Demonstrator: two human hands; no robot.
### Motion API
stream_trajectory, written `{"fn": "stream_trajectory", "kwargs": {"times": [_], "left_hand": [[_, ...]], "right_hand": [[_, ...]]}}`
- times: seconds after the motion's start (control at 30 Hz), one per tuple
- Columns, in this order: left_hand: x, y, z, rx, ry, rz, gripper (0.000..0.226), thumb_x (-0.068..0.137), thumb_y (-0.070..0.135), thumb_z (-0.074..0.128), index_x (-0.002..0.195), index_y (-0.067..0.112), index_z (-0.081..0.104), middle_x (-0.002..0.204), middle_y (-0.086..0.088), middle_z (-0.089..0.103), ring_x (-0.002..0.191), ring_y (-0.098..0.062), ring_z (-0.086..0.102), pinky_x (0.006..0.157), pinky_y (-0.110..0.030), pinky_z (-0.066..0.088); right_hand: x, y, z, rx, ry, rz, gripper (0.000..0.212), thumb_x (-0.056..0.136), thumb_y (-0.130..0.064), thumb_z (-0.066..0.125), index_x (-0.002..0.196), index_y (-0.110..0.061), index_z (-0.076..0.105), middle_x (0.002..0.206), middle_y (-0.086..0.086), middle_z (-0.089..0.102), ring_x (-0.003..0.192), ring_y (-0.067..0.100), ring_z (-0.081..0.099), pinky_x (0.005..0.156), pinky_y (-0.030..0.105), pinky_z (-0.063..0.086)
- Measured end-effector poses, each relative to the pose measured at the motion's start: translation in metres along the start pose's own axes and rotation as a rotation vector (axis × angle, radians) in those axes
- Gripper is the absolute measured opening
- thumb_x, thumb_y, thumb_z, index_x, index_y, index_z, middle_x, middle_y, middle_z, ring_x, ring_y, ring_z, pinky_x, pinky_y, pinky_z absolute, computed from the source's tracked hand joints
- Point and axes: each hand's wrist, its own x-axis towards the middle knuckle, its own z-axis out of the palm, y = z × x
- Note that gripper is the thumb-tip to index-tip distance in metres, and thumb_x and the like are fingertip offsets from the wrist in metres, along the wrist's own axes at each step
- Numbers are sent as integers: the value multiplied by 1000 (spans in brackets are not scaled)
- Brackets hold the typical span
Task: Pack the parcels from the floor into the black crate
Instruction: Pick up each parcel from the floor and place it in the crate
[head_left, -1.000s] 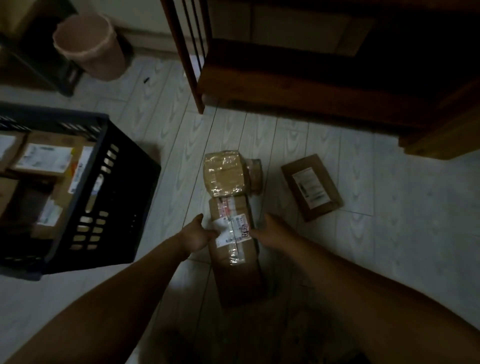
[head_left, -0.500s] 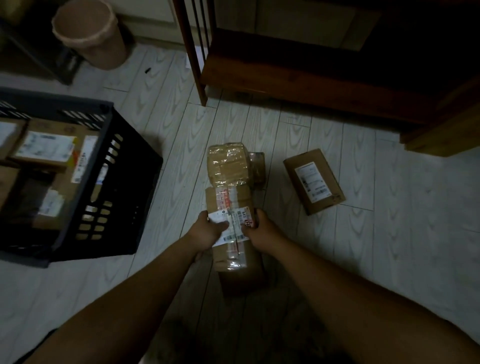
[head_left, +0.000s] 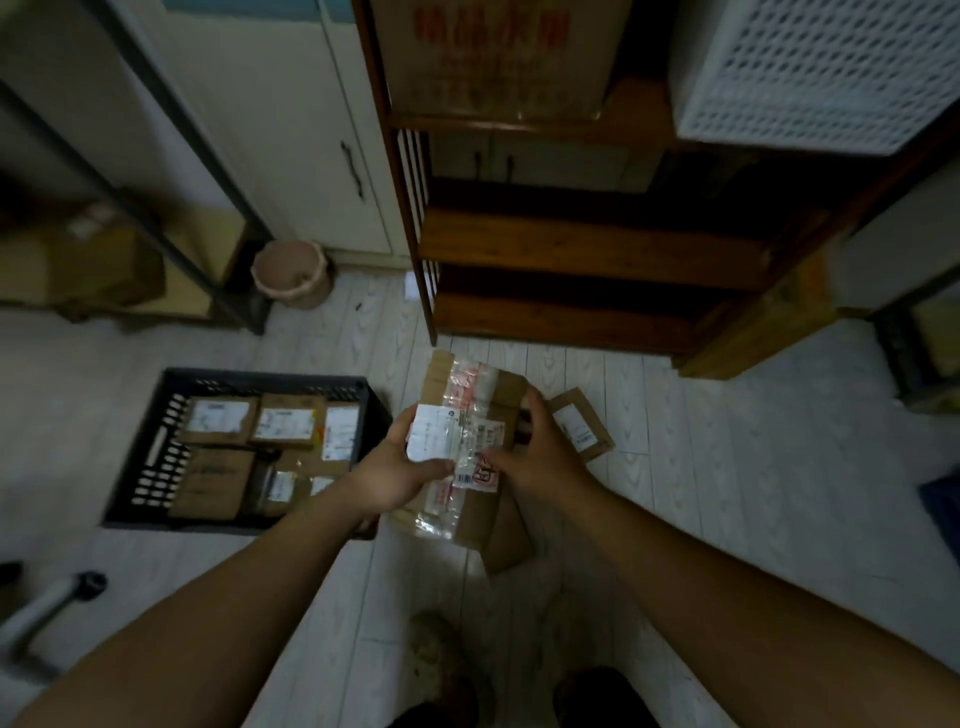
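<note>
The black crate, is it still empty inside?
No, the black crate already holds several brown parcels with white labels, lying side by side.

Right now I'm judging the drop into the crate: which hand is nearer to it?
Left. The left hand grips the parcel's side facing the black crate, close to its right rim. The right hand grips the far side.
</note>
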Motion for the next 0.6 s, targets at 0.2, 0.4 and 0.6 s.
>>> {"fn": "stream_trajectory", "kwargs": {"times": [0.2, 0.4, 0.6], "left_hand": [[-81, 76, -37, 193, -75, -9, 80, 72, 23, 79, 138, 31, 34, 122, 0, 61, 106, -20, 63, 94, -44, 50], [-151, 93, -68, 137, 82, -55, 57, 69, 37, 76, 119, 38, 49, 104, -2, 70, 93, -23, 68, 77, -41, 55], [-209, 79, -99, -80, 211, 16, 51, 81, 17, 68, 128, 23, 50, 99, -7, 71, 85, -23, 71, 65, -36, 56]], "right_hand": [[-56, -83, -29, 131, -26, -20, 55, 83, -21, 70, 129, -34, 43, 122, -5, 57, 93, 16, 67, 75, 38, 58], [-97, -121, -20, 234, 38, -76, 35, 91, -26, 60, 123, -31, 47, 99, -4, 67, 75, 10, 71, 65, 35, 59], [-135, -157, 20, 132, 55, -160, 56, 89, -33, 62, 138, -30, 35, 130, 3, 56, 102, 20, 63, 79, 41, 56]]}}
